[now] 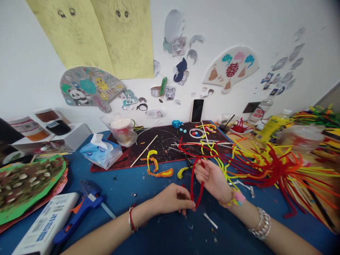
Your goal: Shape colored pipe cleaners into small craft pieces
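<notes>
A red pipe cleaner [193, 182] is bent into a narrow loop between my hands, above the blue table [148, 226]. My left hand [175, 199] pinches its lower end between thumb and fingers. Higher up and to the right, my right hand [209, 177] grips the top of the loop with curled fingers. Just beyond them lie scissors [186, 154], partly hidden, and a short curved yellow piece [182, 172]. Left of these rests a bent yellow and orange pipe cleaner shape [159, 173].
A large pile of red, yellow and orange pipe cleaners [276, 166] spreads across the right side. On the left are a blue glue gun [90, 200], a white power strip [45, 223] and a tissue pack [102, 150]. A phone [197, 110] leans against the wall beyond the dark mat [124, 159].
</notes>
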Demonstrator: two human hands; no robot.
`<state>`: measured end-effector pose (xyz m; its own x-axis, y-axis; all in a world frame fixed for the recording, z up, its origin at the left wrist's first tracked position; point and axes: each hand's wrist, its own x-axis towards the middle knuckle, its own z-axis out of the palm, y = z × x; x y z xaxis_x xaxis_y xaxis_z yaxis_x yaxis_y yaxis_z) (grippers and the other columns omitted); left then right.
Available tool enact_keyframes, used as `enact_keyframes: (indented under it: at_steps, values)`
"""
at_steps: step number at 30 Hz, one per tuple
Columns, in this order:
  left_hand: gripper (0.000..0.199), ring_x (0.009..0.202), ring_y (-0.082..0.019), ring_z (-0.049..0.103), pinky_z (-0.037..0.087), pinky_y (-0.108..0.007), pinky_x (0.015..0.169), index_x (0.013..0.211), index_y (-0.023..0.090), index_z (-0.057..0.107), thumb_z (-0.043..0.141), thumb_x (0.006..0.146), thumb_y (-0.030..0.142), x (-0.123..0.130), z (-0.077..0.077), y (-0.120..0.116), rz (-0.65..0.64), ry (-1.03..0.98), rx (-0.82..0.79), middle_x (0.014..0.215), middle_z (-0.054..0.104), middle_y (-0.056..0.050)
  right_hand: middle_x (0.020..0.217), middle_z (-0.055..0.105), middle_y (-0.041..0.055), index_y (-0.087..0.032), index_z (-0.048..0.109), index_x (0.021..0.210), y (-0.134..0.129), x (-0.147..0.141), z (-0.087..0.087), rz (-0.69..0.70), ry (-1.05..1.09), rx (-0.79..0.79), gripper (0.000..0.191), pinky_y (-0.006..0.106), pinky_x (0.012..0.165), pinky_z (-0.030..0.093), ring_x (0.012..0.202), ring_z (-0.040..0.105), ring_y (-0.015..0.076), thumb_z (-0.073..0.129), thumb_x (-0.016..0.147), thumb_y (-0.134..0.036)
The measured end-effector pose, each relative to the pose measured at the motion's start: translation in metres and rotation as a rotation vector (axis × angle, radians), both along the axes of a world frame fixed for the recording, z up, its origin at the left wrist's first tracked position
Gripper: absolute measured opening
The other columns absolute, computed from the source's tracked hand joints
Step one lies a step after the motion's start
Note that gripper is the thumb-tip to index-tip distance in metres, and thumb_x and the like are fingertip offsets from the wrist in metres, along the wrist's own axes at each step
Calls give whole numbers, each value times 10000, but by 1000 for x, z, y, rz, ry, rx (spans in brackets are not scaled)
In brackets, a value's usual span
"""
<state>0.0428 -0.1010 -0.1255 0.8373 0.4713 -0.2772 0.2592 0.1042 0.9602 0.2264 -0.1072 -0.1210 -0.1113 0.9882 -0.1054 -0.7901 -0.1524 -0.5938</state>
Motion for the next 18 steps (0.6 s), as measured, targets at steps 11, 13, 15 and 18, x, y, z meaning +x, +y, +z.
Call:
enact_keyframes:
  at_steps: [11, 13, 15, 18]
  values:
    - [331, 473, -85, 519, 369, -195, 450, 631, 128, 540, 690, 561, 415, 4, -4, -1, 116, 26, -34, 604, 597, -3, 459, 235, -80, -163, 499, 695, -1, -4, 0, -43, -18, 32, 119, 166, 348, 231, 383, 216, 56, 483, 795, -226]
    - [329, 440, -72, 491, 358, -192, 434, 611, 132, 521, 698, 550, 402, 5, -6, -1, 121, 36, -23, 589, 589, 3, 461, 243, -78, -165, 499, 698, -1, -4, 2, -48, -19, 39, 121, 168, 352, 238, 385, 218, 57, 479, 799, -229]
    - [325, 415, -56, 449, 337, -186, 414, 585, 135, 502, 708, 536, 382, 6, -6, -1, 142, 43, -12, 579, 577, 12, 468, 263, -73, -166, 500, 697, -2, -6, 4, -54, -26, 54, 130, 171, 363, 258, 390, 234, 58, 475, 803, -237]
    - [313, 421, -47, 409, 289, -175, 392, 570, 137, 492, 704, 544, 365, 6, -5, -2, 220, 14, 4, 563, 554, 23, 530, 383, -43, -163, 527, 752, -4, -10, 7, -53, -73, 60, 120, 195, 466, 365, 465, 363, 71, 470, 805, -253]
